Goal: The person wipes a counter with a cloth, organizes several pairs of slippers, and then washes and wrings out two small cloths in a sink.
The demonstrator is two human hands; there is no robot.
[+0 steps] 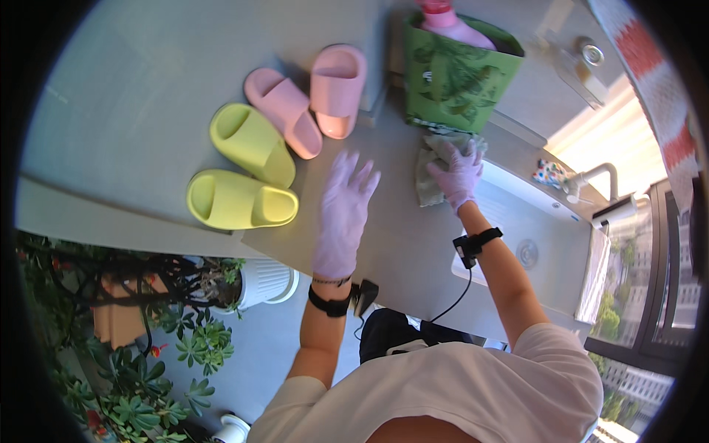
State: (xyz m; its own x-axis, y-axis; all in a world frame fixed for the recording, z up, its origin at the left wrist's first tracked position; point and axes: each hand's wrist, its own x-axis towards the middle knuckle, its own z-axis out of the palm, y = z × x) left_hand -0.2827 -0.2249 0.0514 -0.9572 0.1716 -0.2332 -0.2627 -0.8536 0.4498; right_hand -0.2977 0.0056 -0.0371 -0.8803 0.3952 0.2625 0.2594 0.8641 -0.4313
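My right hand (459,176), in a thin lilac glove, presses on a crumpled grey-green cloth (430,183) on the grey countertop, its fingers bent over the fabric. Just beyond the cloth stands a green patterned bag (461,77) with a pink bottle (456,28) sticking out of its top. My left hand (343,214), gloved the same way, is over the counter with fingers spread and nothing in them. Nearest to it is a pair of pink slippers, one slanted (292,111) and one upright in the view (337,80). Left of these lie two yellow-green slippers (251,144).
A white sink (546,229) with a tap (594,181) is set into the counter at the right, a colourful scrubber (552,173) beside the tap. Potted plants (196,347) and a white planter (266,284) stand below the counter's left edge. A window (628,295) lies far right.
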